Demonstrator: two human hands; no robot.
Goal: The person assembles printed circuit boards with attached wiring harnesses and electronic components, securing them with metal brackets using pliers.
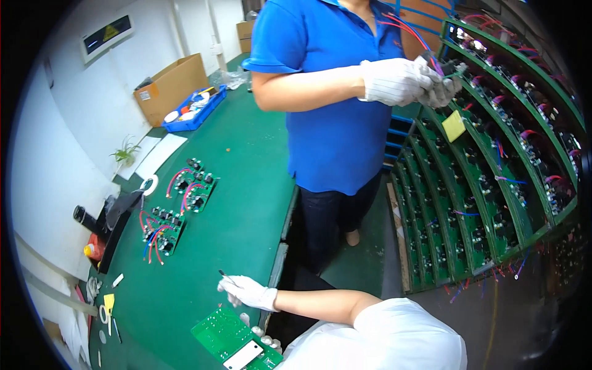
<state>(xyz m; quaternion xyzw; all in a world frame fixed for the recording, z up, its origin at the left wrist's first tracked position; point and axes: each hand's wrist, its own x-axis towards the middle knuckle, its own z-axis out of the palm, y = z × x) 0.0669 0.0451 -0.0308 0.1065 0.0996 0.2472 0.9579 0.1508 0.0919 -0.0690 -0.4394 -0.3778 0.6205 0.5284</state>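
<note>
At the lower edge, my left hand [267, 341], in a white glove, grips the edge of a green circuit board [217, 333]. A white rectangular part [243, 356] lies on that board. Just above it, my gloved right hand [250, 292] is closed on a thin dark-tipped tool [226, 277]; its exact kind is too small to make out. Both hands are at the near right edge of the green table [203, 271]. Part of the left hand is hidden by the board.
Assembled circuit boards with red and blue wires [165, 233] lie on the table. A blue tray [196, 112] and cardboard box [172, 89] stand farther back. A co-worker in a blue shirt [339, 135] holds a wired part beside a green rack of boards [475, 203]. Tape [103, 313] lies left.
</note>
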